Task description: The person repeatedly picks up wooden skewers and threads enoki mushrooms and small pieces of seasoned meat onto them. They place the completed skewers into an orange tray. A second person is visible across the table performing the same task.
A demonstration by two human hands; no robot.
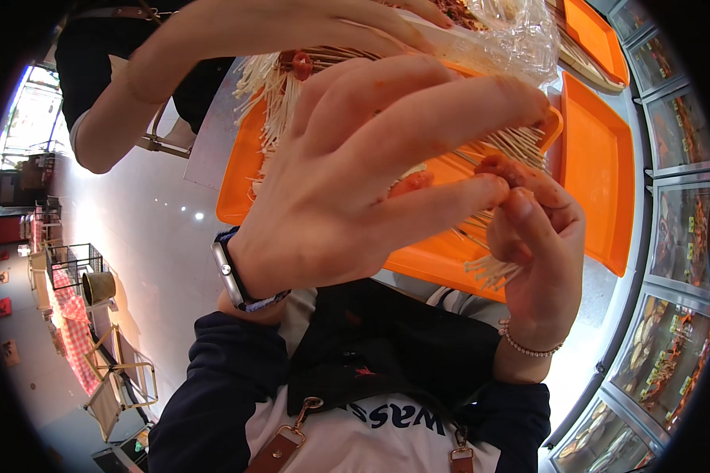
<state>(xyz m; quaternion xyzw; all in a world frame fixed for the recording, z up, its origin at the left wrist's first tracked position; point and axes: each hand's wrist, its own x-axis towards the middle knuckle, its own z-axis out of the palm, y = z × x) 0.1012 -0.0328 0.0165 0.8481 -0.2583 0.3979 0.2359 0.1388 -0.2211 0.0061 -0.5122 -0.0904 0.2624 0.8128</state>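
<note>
My right hand [538,248] pinches a small bundle of enoki mushrooms [492,273], whose heads stick out below the palm. A piece of red, sauce-coated meat [492,165] shows at its fingertips. My left hand [355,154], with a watch at the wrist, reaches across from the left. Its thumb touches the right fingertips, while the index finger stretches out above them; its palm side is hidden. Behind the left hand, another red meat piece [413,182] is partly visible. Under both hands lies an orange tray [426,263] with wooden skewers [518,142].
A co-worker's arm [213,41] reaches over the table from the upper left. More enoki [266,106] on skewers lies there. Clear plastic wrap [515,41] is at the top. Another orange tray [597,171] stands at right, before glass-fronted display cases [683,230].
</note>
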